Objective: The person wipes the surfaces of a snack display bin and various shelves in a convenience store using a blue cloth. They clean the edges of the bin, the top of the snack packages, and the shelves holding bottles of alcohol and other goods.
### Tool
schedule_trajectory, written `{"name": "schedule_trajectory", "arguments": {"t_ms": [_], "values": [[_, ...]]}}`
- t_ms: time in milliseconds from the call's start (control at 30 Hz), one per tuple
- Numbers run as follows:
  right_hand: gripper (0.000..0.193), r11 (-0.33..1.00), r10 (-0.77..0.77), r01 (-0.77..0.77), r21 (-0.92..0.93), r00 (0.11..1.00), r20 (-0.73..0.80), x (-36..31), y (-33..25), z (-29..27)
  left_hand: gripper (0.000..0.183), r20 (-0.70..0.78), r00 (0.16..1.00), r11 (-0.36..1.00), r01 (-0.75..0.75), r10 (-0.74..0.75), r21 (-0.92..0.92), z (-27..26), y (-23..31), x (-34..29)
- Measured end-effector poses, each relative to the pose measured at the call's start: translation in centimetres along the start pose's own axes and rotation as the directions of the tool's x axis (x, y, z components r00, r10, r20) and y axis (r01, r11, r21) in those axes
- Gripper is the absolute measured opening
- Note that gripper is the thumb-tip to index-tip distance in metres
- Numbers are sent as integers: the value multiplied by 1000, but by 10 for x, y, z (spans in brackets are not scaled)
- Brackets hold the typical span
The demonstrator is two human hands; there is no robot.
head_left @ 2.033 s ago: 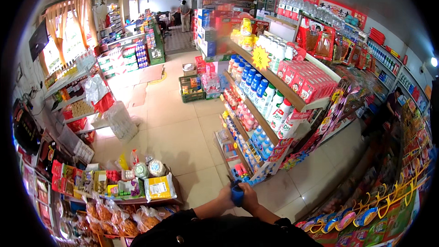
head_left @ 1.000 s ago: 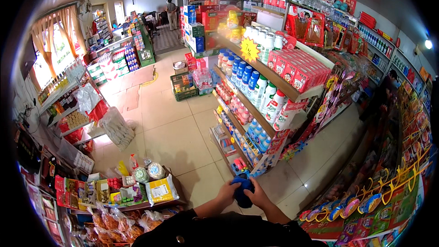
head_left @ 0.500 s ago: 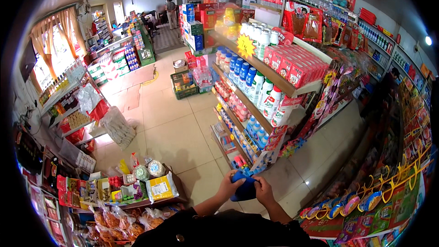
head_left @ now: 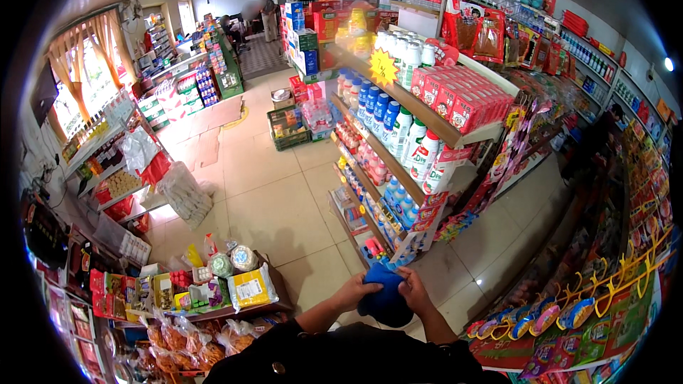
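Observation:
A dark-blue, rounded item that looks like soft cloth [head_left: 386, 300] hangs between my hands, low in front of my body; its exact kind cannot be made out. On its left side my left hand [head_left: 351, 291] pinches the upper edge, thumb on top. At the upper right my right hand [head_left: 415, 290] grips the rim with its fingers closed. Just beyond the hands stands the lower end of a shelf rack [head_left: 388, 233] with bottled drinks and small boxes.
Racks of packets with yellow-handled toys [head_left: 578, 313] curve along the right. At lower left is a counter with a yellow-and-white parcel [head_left: 252, 291] and bagged snacks [head_left: 192, 341]. A green crate [head_left: 290, 136] sits on the tiled floor. People stand far back and at right.
The blue item has spread out rounder and hangs a little lower. My right hand has risen slightly along its edge, while the left stays almost in place.

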State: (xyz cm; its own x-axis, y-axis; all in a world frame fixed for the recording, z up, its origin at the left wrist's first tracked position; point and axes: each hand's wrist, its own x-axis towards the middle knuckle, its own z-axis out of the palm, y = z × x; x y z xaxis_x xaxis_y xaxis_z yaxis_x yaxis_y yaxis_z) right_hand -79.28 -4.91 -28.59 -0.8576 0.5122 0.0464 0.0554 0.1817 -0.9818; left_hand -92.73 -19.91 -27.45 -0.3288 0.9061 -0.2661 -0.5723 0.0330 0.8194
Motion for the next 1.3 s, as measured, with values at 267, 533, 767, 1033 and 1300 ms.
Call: {"name": "schedule_trajectory", "arguments": {"t_ms": [267,533,767,1033,1300], "values": [[30,976,210,-186,-109,935,287,-1,-35,-17,30,-183,869,747,-267,460,609,-14,24,7],[34,979,64,-82,186,993,102,-4,-3,-18,13,175,519,501,-854,837,136,92,183,-91],[25,881,208,-183,435,978,-9,-13,-8,-19,9,396,-142,39,-909,907,-415,169,243,-111],[26,906,190,-154,394,980,-54,-17,-10,-7,10,380,-299,-55,-841,875,-538,200,247,-115],[26,905,203,-172,389,978,-41,-16,12,-8,11,290,-128,-24,-941,949,-337,204,239,-142]]}}
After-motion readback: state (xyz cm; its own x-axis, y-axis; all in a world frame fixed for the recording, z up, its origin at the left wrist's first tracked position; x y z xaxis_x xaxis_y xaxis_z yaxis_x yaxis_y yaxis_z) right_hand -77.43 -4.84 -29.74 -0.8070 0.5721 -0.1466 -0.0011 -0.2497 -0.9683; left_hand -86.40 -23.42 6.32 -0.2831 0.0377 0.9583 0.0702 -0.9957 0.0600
